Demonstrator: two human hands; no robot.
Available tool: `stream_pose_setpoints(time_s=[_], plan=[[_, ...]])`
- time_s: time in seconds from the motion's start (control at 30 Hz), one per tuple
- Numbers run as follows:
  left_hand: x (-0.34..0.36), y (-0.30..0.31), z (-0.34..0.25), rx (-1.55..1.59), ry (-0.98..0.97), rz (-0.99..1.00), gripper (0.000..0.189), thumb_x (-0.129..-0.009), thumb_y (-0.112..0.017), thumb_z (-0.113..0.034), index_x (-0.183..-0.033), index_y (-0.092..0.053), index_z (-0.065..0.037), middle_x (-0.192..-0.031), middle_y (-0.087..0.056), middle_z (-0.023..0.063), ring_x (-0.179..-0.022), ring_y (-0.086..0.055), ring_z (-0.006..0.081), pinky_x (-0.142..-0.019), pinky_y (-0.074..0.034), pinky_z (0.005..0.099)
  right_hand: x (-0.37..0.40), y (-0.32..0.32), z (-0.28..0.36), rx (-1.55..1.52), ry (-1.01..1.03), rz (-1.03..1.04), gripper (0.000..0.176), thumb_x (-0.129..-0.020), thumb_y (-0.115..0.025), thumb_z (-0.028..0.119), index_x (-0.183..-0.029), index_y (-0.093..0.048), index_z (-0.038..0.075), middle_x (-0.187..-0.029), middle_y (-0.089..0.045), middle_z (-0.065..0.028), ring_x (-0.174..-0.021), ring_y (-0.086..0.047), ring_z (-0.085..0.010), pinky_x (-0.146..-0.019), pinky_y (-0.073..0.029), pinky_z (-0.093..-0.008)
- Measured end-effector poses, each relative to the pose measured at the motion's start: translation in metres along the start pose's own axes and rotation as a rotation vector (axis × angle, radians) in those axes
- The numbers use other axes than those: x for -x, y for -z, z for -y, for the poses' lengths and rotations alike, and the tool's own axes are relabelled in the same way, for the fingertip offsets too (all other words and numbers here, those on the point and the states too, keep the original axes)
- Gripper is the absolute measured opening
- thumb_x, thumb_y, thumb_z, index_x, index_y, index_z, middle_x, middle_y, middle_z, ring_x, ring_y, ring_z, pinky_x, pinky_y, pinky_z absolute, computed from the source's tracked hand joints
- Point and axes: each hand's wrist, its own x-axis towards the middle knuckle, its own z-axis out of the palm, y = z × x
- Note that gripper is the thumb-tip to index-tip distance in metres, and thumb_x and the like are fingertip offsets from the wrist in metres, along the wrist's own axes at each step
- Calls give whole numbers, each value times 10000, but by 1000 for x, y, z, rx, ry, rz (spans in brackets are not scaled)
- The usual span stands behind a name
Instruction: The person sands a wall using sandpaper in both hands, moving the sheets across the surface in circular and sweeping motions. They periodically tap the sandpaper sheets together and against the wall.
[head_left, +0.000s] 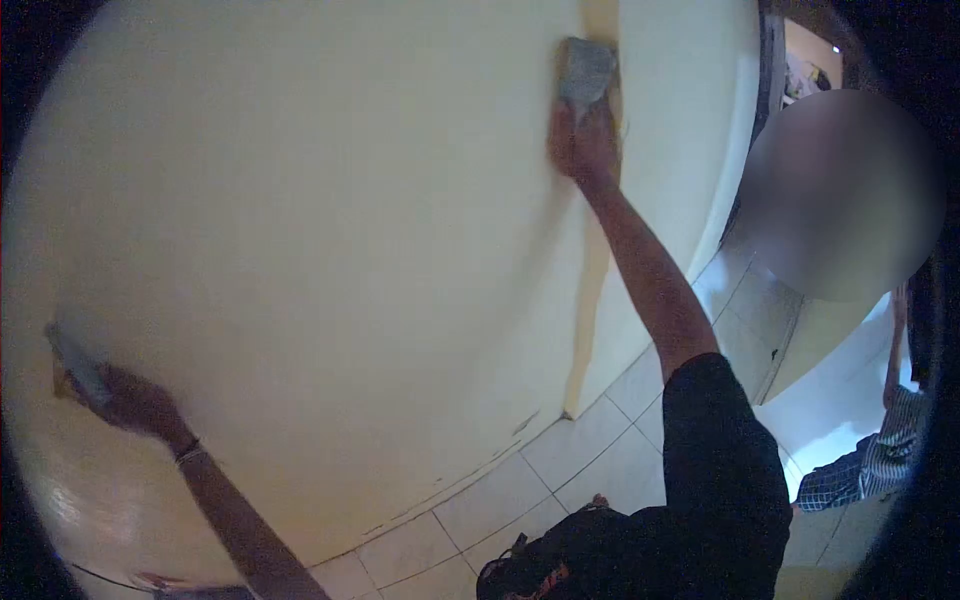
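Cream wall (pixel 330 200), right hand (pixel 583 145) gripping grey tool (pixel 588 68), left hand (pixel 138 402) gripping flat tool (pixel 80 365) — shirt print (pixel 553 579) unreadable

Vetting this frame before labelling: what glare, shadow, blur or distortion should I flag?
Head view: wide-lens distortion bows the base of the wall, with black corners; glare on the lower-left wall and on the floor at far right; soft shadow left of the right arm; right hand slightly soft, cause unclear; round patch at right blurred out.

One left hand (pixel 137 400), one right hand (pixel 583 145), two flat grey tools (pixel 588 73)
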Motion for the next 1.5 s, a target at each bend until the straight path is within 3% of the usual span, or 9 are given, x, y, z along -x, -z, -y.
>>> stream_pose_setpoints(time_s=[0.23,0.4,0.47,0.5,0.57,0.63,0.87,1.3,1.5], plan=[[-15,-1,84,-474,-440,92,426,-906,-329,-225,-1297,-306,-58,-1294,-373,76,-1132,-407,242,-971,-273,385,-1,3,-11,1,229,-121,456,-855,-355,288,-1121,-439,-72,-1160,-449,-258,-1178,-332,-380,-1035,-174,-437],[-12,-40,107,240,19,47,440,-909,-324,-240,-1300,-286,-41,-1320,-337,93,-1186,-346,241,-1002,-244,383,0,-10,-25,-56,295,-127,379,-774,-499,192,-951,-509,-144,-1109,-467,-295,-1162,-362,-384,-984,-271,-456],[75,-148,-118,526,217,31,447,-911,-322,-246,-1301,-278,-34,-1330,-322,99,-1208,-322,240,-1015,-233,382,2,-16,-27,-126,319,-131,383,-773,-500,187,-974,-503,-139,-1150,-438,-282,-1164,-360,-378,-985,-264,-464],[78,-153,-113,666,319,24,450,-911,-321,-249,-1302,-274,-31,-1335,-315,103,-1218,-310,240,-1021,-227,381,2,-12,-26,-114,339,-107,388,-773,-501,190,-984,-500,-135,-1165,-430,-275,-1165,-358,-374,-983,-265,-470],[116,-176,-206,125,-87,290,451,-924,-236,-281,-1301,-269,-36,-1363,-272,55,-1266,-196,176,-1052,-123,373,2,-11,-27,-187,324,-108,392,-765,-508,192,-994,-498,-127,-1166,-433,-267,-1169,-354,-374,-982,-263,-476],[135,-198,-299,-378,-387,296,429,-889,-320,-289,-1303,-319,-176,-1367,-262,91,-1264,-195,292,-1028,-70,487,3,-12,-28,-263,309,-102,398,-758,-514,193,-1005,-495,-119,-1168,-435,-260,-1172,-350,-373,-982,-260,-482],[173,-221,-366,-223,-522,637,514,-796,-434,-273,-1297,-337,-221,-1376,-234,130,-1271,-204,307,-1017,-107,489,9,-14,-40,-255,339,-70,388,-705,-540,175,-967,-514,-111,-1137,-463,-251,-1181,-336,-371,-1006,-247,-450],[59,-81,-148,-216,-463,519,541,-882,-337,-378,-1298,-282,-36,-1353,-295,81,-1261,-235,256,-1038,-92,429,12,-5,-22,34,196,-28,368,-804,-453,213,-974,-508,-109,-1036,-491,-309,-1028,-446,-442,-973,-292,-457],[28,20,125,313,521,186,381,-848,-510,-161,-1198,-413,-43,-1157,-478,104,-957,-474,183,-836,-381,341,17,-14,-26,65,109,-38,478,-816,-444,289,-1085,-438,-107,-1048,-485,-303,-1038,-429,-427,-961,-280,-456]])
